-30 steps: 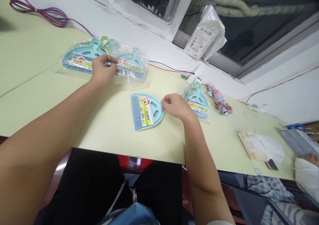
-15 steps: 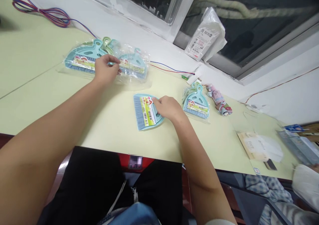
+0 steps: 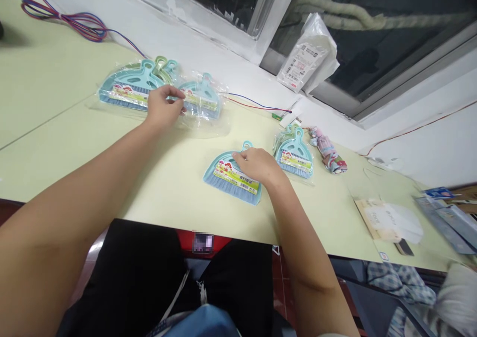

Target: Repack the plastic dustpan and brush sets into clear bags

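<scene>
Light blue plastic makes up the dustpan (image 3: 213, 166) that lies near the middle of the surface (image 3: 175, 178), closer to the near edge than to the far one. A blue-bristled brush (image 3: 231, 187) is set across its front, bristles toward the near edge, and is banded by a printed label (image 3: 238, 179). The dustpan is covered in part by the right hand (image 3: 259, 163); one fingertip is laid on it beside the label, but the other fingers are hidden, so it cannot be told whether the rim is gripped. The handle (image 3: 247, 144) is seen just beyond that hand.

Toward the far edge, a large bagged set (image 3: 130, 82) and a smaller bagged set (image 3: 206, 98) are reached over by the left hand (image 3: 164, 107). Its fingers are curled with the thumb close by; whether any clear film (image 3: 208, 125) is pinched cannot be told. Right of the dustpan, more bagged sets (image 3: 296, 156) are placed beside a rolled patterned cloth (image 3: 328, 150). Coiled cables (image 3: 84, 25) are seen by the far left edge, and a paper packet (image 3: 376, 218) toward the right, near the near edge.

The brush could be slid out of the dustpan if pressure were put on one end only. The label could be creased or torn by the fingertip beside it, and the thin film could be snagged and both left-hand sets dragged together.
</scene>
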Demonstrator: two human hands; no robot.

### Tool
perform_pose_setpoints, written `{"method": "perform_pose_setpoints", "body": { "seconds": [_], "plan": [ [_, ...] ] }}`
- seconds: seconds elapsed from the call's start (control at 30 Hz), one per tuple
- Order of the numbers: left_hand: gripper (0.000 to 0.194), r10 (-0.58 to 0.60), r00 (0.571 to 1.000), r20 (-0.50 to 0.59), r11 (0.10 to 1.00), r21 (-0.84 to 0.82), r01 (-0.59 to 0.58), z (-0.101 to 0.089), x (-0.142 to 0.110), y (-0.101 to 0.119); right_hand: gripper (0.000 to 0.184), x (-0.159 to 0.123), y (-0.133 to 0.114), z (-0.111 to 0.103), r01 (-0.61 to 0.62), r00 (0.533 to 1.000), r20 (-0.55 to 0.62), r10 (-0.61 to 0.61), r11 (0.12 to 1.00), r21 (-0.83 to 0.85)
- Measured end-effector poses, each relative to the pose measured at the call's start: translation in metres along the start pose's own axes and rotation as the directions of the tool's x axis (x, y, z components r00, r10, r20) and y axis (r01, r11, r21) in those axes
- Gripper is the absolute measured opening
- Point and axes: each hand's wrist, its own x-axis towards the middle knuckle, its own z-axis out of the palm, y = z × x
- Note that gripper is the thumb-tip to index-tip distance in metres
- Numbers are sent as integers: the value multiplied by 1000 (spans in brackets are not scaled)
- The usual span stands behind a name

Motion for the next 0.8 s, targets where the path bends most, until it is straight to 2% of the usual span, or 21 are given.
{"method": "perform_pose_setpoints", "body": {
  "seconds": [0.27,0.43,0.67,0.8],
  "plan": [
    [17,-44,996,73,999,3,44,6,-7,-1,55,-6,4,0,58,997,42,-57,998,-20],
    [14,-43,985,165,999,19,40,9,-15,7,54,-6,4,-5,27,996,88,-29,999,23],
    [19,-121,967,225,993,39,115,16,-26,19,53,-13,5,-23,-4,994,112,-6,996,89],
    [22,-168,935,312,986,33,166,21,-33,24,52,-13,2,-40,-22,993,122,10,994,104]
  ]
}}
